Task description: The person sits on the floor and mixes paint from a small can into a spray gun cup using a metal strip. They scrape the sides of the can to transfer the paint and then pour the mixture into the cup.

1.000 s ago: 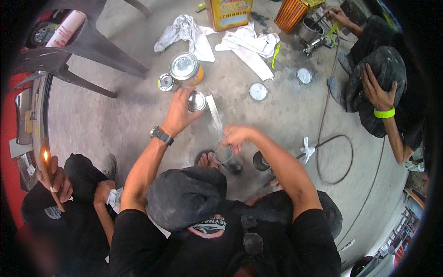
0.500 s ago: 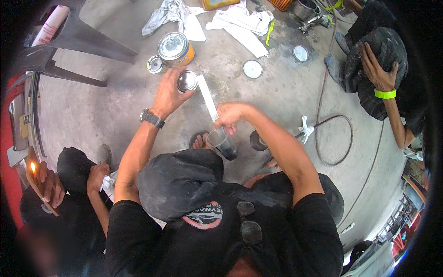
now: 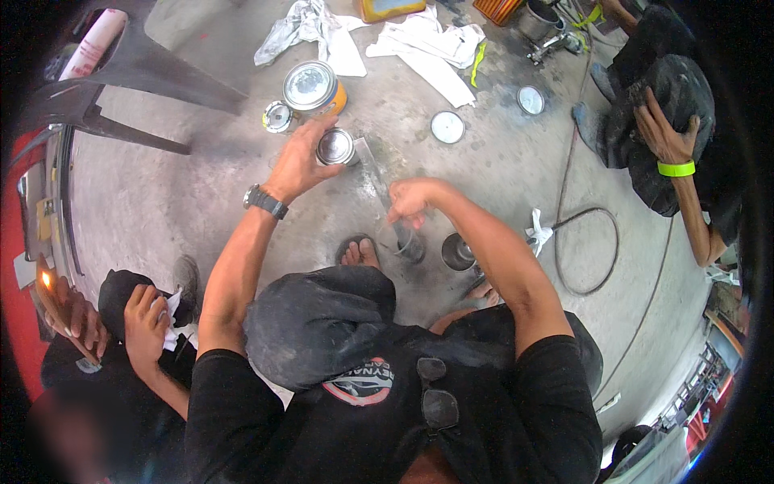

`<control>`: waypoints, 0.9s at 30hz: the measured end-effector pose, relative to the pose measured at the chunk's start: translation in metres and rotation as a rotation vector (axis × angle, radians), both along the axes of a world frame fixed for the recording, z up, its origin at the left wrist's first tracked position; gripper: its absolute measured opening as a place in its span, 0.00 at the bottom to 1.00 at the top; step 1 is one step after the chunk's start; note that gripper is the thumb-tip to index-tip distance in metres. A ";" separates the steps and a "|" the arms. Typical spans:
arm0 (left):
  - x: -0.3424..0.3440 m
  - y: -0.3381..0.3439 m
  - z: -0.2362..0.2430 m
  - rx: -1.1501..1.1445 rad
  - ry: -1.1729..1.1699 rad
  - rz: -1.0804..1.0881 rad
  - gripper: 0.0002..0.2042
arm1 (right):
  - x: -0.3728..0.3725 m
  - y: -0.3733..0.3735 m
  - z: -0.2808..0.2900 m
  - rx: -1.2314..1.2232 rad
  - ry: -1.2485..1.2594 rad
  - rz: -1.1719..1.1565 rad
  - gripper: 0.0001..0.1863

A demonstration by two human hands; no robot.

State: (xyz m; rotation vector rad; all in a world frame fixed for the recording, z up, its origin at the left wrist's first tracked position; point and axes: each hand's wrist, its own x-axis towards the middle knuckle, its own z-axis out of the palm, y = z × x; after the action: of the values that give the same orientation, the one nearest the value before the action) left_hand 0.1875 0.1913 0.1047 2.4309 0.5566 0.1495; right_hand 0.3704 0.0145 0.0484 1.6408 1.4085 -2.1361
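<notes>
Small tin and stir stick, both in hand over a concrete floor.

Left hand (image 3: 297, 161) curled around a small open metal tin (image 3: 335, 147), held just above the floor (image 3: 201, 202) beside a larger lidded can (image 3: 313, 87). Right hand (image 3: 411, 202) closed on a flat stick (image 3: 372, 165) that slants toward the tin. Dark cup (image 3: 457, 252) near a bare foot (image 3: 359, 252); loose lid (image 3: 447, 127) and white rags (image 3: 427, 44) beyond.
</notes>
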 end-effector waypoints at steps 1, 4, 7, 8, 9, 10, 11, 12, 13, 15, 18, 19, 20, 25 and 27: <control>0.001 0.000 0.003 -0.025 0.013 -0.001 0.40 | 0.000 0.000 -0.010 0.022 -0.031 0.003 0.18; 0.005 0.000 0.015 -0.065 0.052 -0.015 0.38 | 0.002 -0.001 -0.020 0.031 -0.064 0.000 0.19; 0.005 -0.003 0.017 -0.031 0.062 -0.010 0.35 | 0.004 -0.002 -0.001 -0.061 0.027 -0.044 0.17; 0.006 -0.005 0.014 -0.016 0.044 0.007 0.34 | 0.006 -0.004 0.009 -0.083 0.058 -0.082 0.17; 0.007 -0.006 0.013 -0.001 0.025 0.025 0.33 | 0.007 -0.006 0.014 -0.105 0.089 -0.121 0.16; 0.007 -0.007 0.013 -0.022 0.034 0.032 0.32 | 0.009 -0.007 0.014 -0.086 0.079 -0.120 0.16; 0.009 -0.008 0.015 -0.043 0.041 0.040 0.31 | 0.012 -0.009 0.014 -0.067 0.068 -0.119 0.16; 0.011 -0.009 0.016 -0.064 0.049 0.047 0.30 | 0.015 -0.011 0.014 -0.049 0.057 -0.118 0.16; 0.012 -0.008 0.015 -0.065 0.052 0.035 0.29 | 0.017 -0.013 0.015 -0.042 0.052 -0.108 0.16; 0.013 -0.005 0.016 -0.060 0.059 0.014 0.27 | 0.019 -0.013 0.018 -0.021 0.045 -0.086 0.16; 0.020 -0.004 0.028 0.043 0.226 -0.081 0.28 | 0.016 -0.012 0.022 0.018 0.025 -0.027 0.16; 0.020 -0.006 0.030 0.096 0.233 -0.087 0.29 | 0.015 -0.013 0.022 0.009 0.057 -0.049 0.16; 0.019 -0.009 0.029 0.149 0.240 -0.092 0.30 | 0.013 -0.014 0.022 0.000 0.088 -0.072 0.17; 0.012 -0.012 0.013 0.287 0.256 -0.138 0.35 | 0.010 -0.013 0.020 -0.006 0.192 -0.118 0.17; 0.014 -0.015 0.012 0.309 0.273 -0.160 0.35 | 0.010 -0.017 0.019 -0.014 0.253 -0.152 0.19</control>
State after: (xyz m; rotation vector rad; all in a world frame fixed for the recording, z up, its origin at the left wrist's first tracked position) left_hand 0.2016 0.1762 0.1169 2.8078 0.4816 -0.1802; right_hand 0.3801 -0.0021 0.0677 1.5634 1.3643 -2.5094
